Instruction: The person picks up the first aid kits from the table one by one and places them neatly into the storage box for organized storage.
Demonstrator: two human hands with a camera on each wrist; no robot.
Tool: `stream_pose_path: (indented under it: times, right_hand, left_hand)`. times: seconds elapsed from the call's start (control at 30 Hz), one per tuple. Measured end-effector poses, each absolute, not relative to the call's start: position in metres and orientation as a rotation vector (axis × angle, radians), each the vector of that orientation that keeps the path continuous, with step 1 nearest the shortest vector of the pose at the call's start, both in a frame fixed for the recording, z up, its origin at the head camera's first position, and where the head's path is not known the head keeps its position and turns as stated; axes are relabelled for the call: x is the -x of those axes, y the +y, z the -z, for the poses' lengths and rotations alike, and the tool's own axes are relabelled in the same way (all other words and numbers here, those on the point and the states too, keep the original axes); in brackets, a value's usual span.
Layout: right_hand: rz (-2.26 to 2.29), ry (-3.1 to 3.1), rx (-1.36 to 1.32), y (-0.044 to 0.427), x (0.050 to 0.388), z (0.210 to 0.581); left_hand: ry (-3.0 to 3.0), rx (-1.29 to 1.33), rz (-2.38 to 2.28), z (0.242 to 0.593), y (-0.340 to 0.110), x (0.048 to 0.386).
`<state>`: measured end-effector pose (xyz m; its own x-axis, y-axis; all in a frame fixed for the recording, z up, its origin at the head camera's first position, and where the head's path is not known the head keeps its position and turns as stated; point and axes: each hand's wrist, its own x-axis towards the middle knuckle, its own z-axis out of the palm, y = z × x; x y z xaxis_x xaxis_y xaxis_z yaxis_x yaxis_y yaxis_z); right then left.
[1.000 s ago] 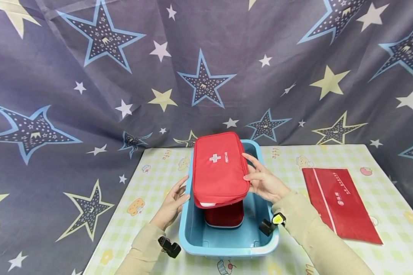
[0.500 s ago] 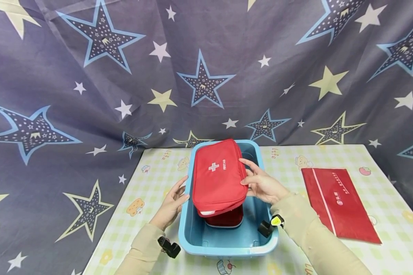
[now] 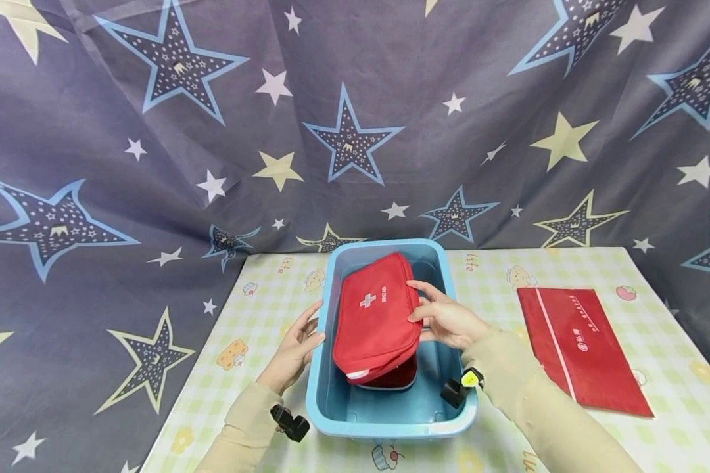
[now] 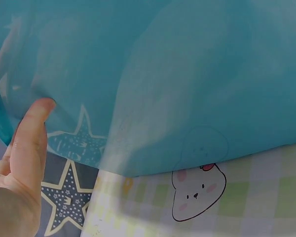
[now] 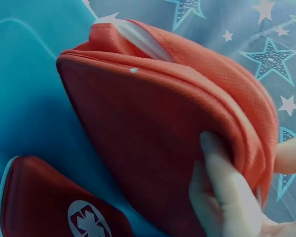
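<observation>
A red first-aid bag (image 3: 374, 314) with a white cross is tilted inside the blue basin (image 3: 390, 430). My right hand (image 3: 449, 322) grips its right edge; in the right wrist view, the fingers (image 5: 232, 197) lie against the bag's underside (image 5: 138, 128). Below the bag sits a smaller dark red case (image 5: 44, 197) with a white round emblem, mostly covered in the head view. My left hand (image 3: 290, 358) touches the basin's outer left wall with extended fingers; the left wrist view shows a fingertip against that wall (image 4: 187, 89).
A flat red pouch (image 3: 586, 348) with a white stripe and lettering lies on the checked tablecloth (image 3: 260, 309) right of the basin. Behind the table hangs a dark star-patterned curtain (image 3: 225, 164).
My right hand has lowered the first-aid bag further into the basin, toward me, and the bag has turned slightly. The left hand stays at the basin's side.
</observation>
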<state>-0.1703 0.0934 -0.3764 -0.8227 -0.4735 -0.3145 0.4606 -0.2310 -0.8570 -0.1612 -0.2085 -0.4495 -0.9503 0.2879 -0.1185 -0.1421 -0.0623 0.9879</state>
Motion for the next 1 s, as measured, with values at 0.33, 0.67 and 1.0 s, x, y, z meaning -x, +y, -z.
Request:
stream_pose_path:
  times: [0.33,0.67,1.0]
  right_hand:
    - [2.034,1.54,-0.096,0.079,0.173,0.371]
    - [1.932,1.678,-0.202,0.065,0.175,0.373]
    - [1.834,1.835,-0.251,0.059,0.172,0.388]
  left_hand:
    - [1.927,-0.157,-2.086,0.449,-0.209,0.164]
    - [1.928,-0.14,-2.087,0.448,-0.21,0.164]
    - [1.933,-0.154,-2.085,0.451,-0.209,0.164]
